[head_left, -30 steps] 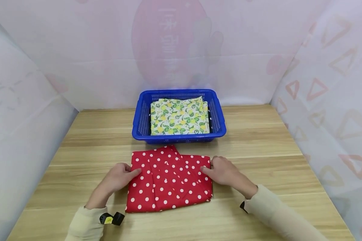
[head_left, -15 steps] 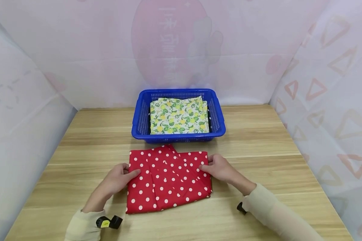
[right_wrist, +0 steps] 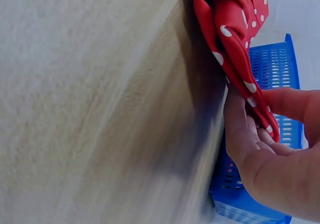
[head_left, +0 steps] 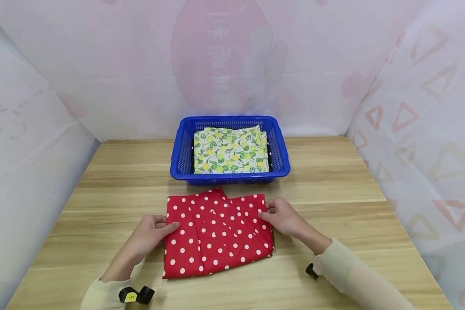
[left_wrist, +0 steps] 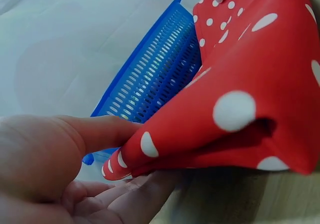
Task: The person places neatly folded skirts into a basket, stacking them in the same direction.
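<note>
A folded red cloth with white polka dots [head_left: 217, 234] lies in front of the basket in the head view. My left hand [head_left: 149, 234] pinches its left edge, thumb on top and fingers underneath, as the left wrist view shows with the hand [left_wrist: 90, 169] at the cloth's corner. On the opposite side my right hand [head_left: 283, 217] pinches the right edge the same way. In the right wrist view the cloth's folded layers [right_wrist: 235, 43] hang between thumb and fingers of that hand [right_wrist: 270, 154], with the wooden surface below.
A blue perforated plastic basket [head_left: 230, 176] stands behind the red cloth, near the back wall. Inside it lies a folded cloth with a lemon print [head_left: 230, 150], with dark dotted fabric showing at its side. The wooden table [head_left: 325, 181] is enclosed by pale printed curtains [head_left: 131, 99].
Both hands keep their pinch on the red cloth's side edges. The cloth's upper right corner has lifted slightly, and the left hand has shifted a little toward the person.
</note>
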Demonstrator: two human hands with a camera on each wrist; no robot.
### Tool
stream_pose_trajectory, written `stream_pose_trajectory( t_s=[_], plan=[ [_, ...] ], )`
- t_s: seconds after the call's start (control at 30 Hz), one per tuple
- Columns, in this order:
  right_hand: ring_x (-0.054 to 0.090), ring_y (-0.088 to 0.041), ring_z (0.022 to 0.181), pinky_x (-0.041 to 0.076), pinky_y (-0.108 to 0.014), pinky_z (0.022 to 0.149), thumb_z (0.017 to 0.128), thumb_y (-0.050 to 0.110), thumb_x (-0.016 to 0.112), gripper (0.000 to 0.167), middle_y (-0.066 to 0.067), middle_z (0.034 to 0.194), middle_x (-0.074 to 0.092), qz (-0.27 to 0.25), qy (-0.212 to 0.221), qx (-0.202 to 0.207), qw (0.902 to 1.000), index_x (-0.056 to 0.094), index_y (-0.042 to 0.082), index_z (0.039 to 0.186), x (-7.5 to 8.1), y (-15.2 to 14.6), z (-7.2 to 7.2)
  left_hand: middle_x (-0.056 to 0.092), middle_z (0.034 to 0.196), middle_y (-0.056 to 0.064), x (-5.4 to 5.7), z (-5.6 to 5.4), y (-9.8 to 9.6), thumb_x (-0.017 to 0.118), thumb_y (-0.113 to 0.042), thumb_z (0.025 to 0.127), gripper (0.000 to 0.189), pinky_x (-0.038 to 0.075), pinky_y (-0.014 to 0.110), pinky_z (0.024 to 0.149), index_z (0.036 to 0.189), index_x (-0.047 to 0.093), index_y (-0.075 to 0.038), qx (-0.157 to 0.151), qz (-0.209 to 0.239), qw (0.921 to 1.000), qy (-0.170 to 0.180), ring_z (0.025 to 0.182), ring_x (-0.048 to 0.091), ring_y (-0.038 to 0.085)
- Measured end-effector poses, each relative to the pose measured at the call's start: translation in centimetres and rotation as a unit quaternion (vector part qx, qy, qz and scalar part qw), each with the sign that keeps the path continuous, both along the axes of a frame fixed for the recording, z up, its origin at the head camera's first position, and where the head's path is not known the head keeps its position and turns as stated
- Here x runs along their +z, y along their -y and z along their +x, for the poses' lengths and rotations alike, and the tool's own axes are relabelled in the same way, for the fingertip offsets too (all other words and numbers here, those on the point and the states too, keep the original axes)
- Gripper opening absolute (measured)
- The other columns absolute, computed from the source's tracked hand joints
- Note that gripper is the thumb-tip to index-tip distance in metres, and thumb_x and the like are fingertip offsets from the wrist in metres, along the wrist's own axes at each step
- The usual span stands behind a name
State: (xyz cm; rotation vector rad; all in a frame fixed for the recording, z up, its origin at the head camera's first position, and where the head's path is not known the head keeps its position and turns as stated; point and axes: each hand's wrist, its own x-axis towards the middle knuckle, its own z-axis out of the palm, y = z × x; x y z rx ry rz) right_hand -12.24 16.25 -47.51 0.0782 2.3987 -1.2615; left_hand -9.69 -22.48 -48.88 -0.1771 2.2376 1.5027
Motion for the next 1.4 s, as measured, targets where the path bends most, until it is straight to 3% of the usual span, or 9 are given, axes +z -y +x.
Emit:
stream_pose_trajectory(
  t_s=[0.2,0.33,0.53,0.67,0.83,1.03,1.2,1.3,1.4],
  plan=[
    [0.069,-0.018,0.097,0.063,-0.033,0.085,0.099,0.02,0.074,0.023,-0.004,0.108,0.075,-0.016,-0.001,0.0,0.9999,0.074,0.007,0.119,1.2,-0.5,1.2,0.08,0.109,0.014,0.9,1.4,0.0,0.074,-0.03,0.1,0.059,0.066,0.031,0.08,0.14,0.056,0.009,0.0,0.024,0.9997,0.011,0.091,0.08,0.024],
    [0.071,-0.019,0.096,0.065,-0.035,0.085,0.099,0.02,0.074,0.029,-0.006,0.109,0.075,-0.039,0.011,-0.003,0.9992,0.072,0.006,0.124,2.7,-1.0,2.0,0.079,0.115,0.015,2.3,2.7,0.1,0.076,-0.033,0.098,0.065,0.066,0.032,0.084,0.144,0.053,0.007,0.008,0.034,0.9992,0.021,0.095,0.08,0.025],
    [0.075,-0.019,0.098,0.066,-0.035,0.086,0.1,0.023,0.074,0.033,-0.009,0.114,0.076,-0.065,0.002,0.023,0.9976,0.07,0.006,0.127,6.7,-2.0,2.5,0.076,0.123,0.017,6.2,3.9,0.2,0.074,-0.033,0.1,0.07,0.066,0.036,0.088,0.15,0.045,0.007,-0.006,0.058,0.9982,0.017,0.101,0.08,0.025],
    [0.076,-0.02,0.099,0.066,-0.036,0.088,0.102,0.024,0.071,0.034,-0.012,0.117,0.076,-0.073,-0.019,0.042,0.9963,0.068,0.004,0.129,9.4,-2.6,1.9,0.076,0.124,0.018,9.3,3.1,0.1,0.07,-0.032,0.102,0.066,0.066,0.033,0.089,0.151,0.045,0.006,-0.041,0.06,0.9972,-0.015,0.101,0.08,0.025],
    [0.077,-0.021,0.101,0.066,-0.036,0.09,0.103,0.023,0.069,0.034,-0.015,0.121,0.075,-0.066,-0.036,0.031,0.9967,0.065,0.003,0.13,12.0,-3.1,-0.4,0.077,0.122,0.014,12.5,-0.2,-0.2,0.069,-0.04,0.102,0.066,0.064,0.03,0.09,0.149,0.049,0.001,-0.069,0.03,0.9957,-0.054,0.104,0.08,0.024],
    [0.072,-0.018,0.091,0.062,-0.025,0.079,0.104,0.028,0.068,0.034,-0.013,0.113,0.075,-0.055,-0.067,-0.01,0.9962,0.066,0.004,0.128,14.6,-3.2,-4.7,0.071,0.133,0.014,14.7,-6.6,-0.9,0.067,-0.051,0.101,0.064,0.064,0.031,0.094,0.145,0.056,-0.006,-0.062,-0.004,0.9956,-0.07,0.109,0.078,0.02],
    [0.066,-0.019,0.089,0.058,-0.029,0.08,0.105,0.032,0.066,0.034,-0.01,0.108,0.072,-0.042,-0.089,-0.049,0.994,0.067,0.004,0.125,15.2,-2.9,-8.4,0.061,0.143,0.015,15.8,-12.0,-2.2,0.066,-0.05,0.102,0.066,0.063,0.025,0.09,0.148,0.054,-0.005,-0.033,-0.01,0.9975,-0.062,0.115,0.072,0.019],
    [0.069,-0.022,0.101,0.061,-0.035,0.093,0.105,0.031,0.065,0.039,-0.012,0.12,0.07,-0.048,-0.095,-0.077,0.9914,0.067,0.002,0.131,15.2,-2.9,-10.6,0.058,0.145,0.013,16.0,-15.1,-3.1,0.066,-0.047,0.103,0.066,0.063,0.024,0.09,0.151,0.052,-0.005,-0.021,-0.005,0.9982,-0.057,0.12,0.067,0.023],
    [0.07,-0.028,0.113,0.061,-0.04,0.102,0.106,0.028,0.064,0.046,-0.017,0.132,0.067,-0.057,-0.099,-0.108,0.9875,0.062,-0.001,0.141,15.0,-3.1,-12.6,0.055,0.147,0.014,15.7,-17.9,-4.2,0.065,-0.044,0.104,0.066,0.061,0.029,0.1,0.154,0.05,-0.003,-0.014,0.022,0.9984,-0.05,0.125,0.063,0.026]
  ],
)
